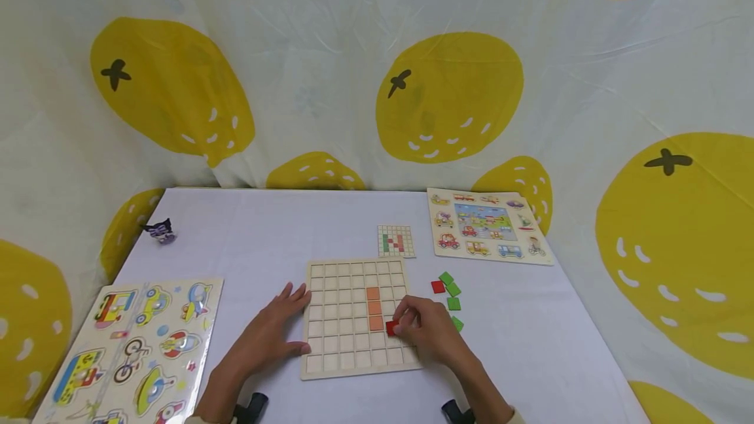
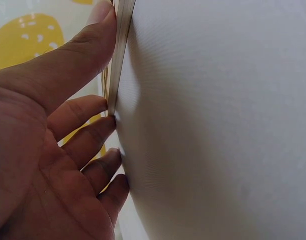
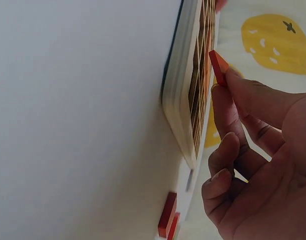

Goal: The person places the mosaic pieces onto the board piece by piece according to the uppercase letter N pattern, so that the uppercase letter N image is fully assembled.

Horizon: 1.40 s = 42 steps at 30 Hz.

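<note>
A wooden grid board (image 1: 338, 332) lies flat on the white table, with three orange square tiles (image 1: 375, 307) in one column of its cells. My left hand (image 1: 265, 332) rests at the board's left edge, fingers spread; the left wrist view shows the thumb (image 2: 88, 45) against that edge. Over the right half of the board, my right hand (image 1: 432, 332) pinches a red square tile (image 3: 219, 67) between thumb and fingertips. In the right wrist view this tile is tilted, close over the cells. It sits just right of the lowest orange tile in the head view.
Right of the board lie several green tiles (image 1: 453, 303) and a loose red tile (image 1: 438, 286). A small pattern card (image 1: 396, 241) lies behind the board. Picture puzzles stand at back right (image 1: 442, 247) and front left (image 1: 206, 306). A small dark figure (image 1: 161, 231) is at back left.
</note>
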Motion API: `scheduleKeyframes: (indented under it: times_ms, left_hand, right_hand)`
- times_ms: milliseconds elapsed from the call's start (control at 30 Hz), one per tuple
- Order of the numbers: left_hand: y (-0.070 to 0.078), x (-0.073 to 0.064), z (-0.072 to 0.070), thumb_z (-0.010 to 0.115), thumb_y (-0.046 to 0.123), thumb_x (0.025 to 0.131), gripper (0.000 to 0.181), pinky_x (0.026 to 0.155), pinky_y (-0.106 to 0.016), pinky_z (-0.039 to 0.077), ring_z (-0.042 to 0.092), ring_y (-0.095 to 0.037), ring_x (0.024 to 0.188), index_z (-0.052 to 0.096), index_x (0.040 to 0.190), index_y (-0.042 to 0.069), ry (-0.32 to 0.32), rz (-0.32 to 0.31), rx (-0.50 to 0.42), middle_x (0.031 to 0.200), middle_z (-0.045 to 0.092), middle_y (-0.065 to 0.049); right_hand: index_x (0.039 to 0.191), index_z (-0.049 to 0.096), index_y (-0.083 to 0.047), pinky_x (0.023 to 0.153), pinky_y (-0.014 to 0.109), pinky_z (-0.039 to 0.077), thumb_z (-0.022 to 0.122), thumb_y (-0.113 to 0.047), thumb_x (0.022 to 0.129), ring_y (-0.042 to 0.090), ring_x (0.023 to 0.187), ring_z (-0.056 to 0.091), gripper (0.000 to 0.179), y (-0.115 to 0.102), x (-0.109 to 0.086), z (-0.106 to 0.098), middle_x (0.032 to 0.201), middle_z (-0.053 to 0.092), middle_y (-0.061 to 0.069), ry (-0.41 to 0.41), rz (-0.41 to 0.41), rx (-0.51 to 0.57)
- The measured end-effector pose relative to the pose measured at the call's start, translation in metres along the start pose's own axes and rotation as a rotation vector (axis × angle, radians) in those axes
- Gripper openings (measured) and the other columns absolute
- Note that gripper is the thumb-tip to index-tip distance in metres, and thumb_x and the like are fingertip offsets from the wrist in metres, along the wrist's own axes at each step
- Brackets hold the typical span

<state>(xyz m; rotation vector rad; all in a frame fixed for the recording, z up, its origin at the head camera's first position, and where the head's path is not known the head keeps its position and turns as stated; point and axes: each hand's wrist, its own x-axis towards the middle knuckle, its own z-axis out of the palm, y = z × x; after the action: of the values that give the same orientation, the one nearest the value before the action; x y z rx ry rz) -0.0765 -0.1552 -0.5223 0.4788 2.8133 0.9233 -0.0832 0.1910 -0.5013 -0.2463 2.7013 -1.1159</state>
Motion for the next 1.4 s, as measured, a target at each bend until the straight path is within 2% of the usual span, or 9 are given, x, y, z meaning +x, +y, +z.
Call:
scheduleKeyframes:
  times_ms: [200, 400, 500, 767, 967, 1133, 1400]
  left_hand:
    - [-0.001, 0.000, -0.001, 0.095, 0.040, 0.073, 0.102, 0.126, -0.065, 0.033, 0.026, -0.041, 0.163, 0.050, 0.159, 0.008, -0.005, 0.010, 0.010, 0.170, 0.041, -0.010]
    - [-0.002, 0.000, 0.000, 0.096, 0.037, 0.073, 0.100, 0.125, -0.065, 0.034, 0.028, -0.042, 0.162, 0.051, 0.157, 0.006, 0.009, 0.027, 0.009, 0.169, 0.043, -0.012]
    - [-0.001, 0.000, 0.001, 0.097, 0.035, 0.072, 0.101, 0.125, -0.065, 0.034, 0.027, -0.041, 0.162, 0.051, 0.157, 0.006, 0.006, 0.014, 0.005, 0.169, 0.043, -0.011]
    - [-0.001, 0.002, 0.002, 0.097, 0.033, 0.073, 0.101, 0.126, -0.065, 0.033, 0.026, -0.040, 0.163, 0.050, 0.158, 0.007, -0.001, 0.007, 0.003, 0.170, 0.041, -0.010]
    - [-0.003, 0.002, 0.003, 0.097, 0.032, 0.072, 0.100, 0.125, -0.065, 0.035, 0.027, -0.042, 0.162, 0.051, 0.158, 0.006, 0.002, 0.008, 0.010, 0.169, 0.043, -0.011]
    - [-0.003, 0.002, 0.003, 0.097, 0.033, 0.073, 0.100, 0.125, -0.065, 0.035, 0.028, -0.041, 0.162, 0.051, 0.157, 0.007, 0.005, 0.014, 0.004, 0.169, 0.043, -0.011]
    - [-0.004, 0.001, 0.003, 0.097, 0.034, 0.072, 0.099, 0.123, -0.066, 0.037, 0.031, -0.043, 0.160, 0.053, 0.156, 0.005, 0.028, 0.047, 0.012, 0.167, 0.046, -0.012]
  right_hand:
    - [0.094, 0.071, -0.021, 0.061, 0.023, 0.046, 0.084, -0.014, 0.089, 0.010, 0.068, 0.057, 0.015, -0.009, -0.001, 0.010, 0.074, 0.066, -0.009, -0.020, -0.006, -0.007]
    - [0.091, 0.072, -0.022, 0.062, 0.024, 0.046, 0.085, -0.015, 0.088, 0.010, 0.072, 0.056, 0.015, -0.016, -0.001, 0.020, 0.072, 0.063, -0.011, 0.004, 0.010, -0.042]
    - [0.088, 0.072, -0.024, 0.064, 0.023, 0.044, 0.086, -0.016, 0.086, 0.008, 0.075, 0.056, 0.016, -0.018, 0.000, 0.024, 0.070, 0.062, -0.013, 0.014, -0.001, -0.075]
    - [0.081, 0.073, -0.024, 0.059, 0.022, 0.044, 0.086, -0.013, 0.084, 0.007, 0.068, 0.054, 0.017, -0.022, 0.002, 0.028, 0.066, 0.059, -0.012, 0.013, -0.016, -0.108]
    - [0.078, 0.076, -0.025, 0.061, 0.023, 0.044, 0.091, -0.017, 0.081, 0.008, 0.072, 0.056, 0.018, -0.023, 0.001, 0.026, 0.067, 0.062, -0.013, -0.014, 0.002, -0.091]
    - [0.083, 0.079, -0.025, 0.063, 0.024, 0.045, 0.091, -0.018, 0.083, 0.012, 0.078, 0.058, 0.013, -0.020, 0.001, 0.020, 0.070, 0.065, -0.012, -0.024, 0.020, -0.038]
    - [0.094, 0.079, -0.022, 0.063, 0.023, 0.043, 0.093, -0.016, 0.080, 0.014, 0.076, 0.054, 0.021, -0.004, 0.001, -0.003, 0.077, 0.068, -0.011, 0.081, 0.076, -0.006]
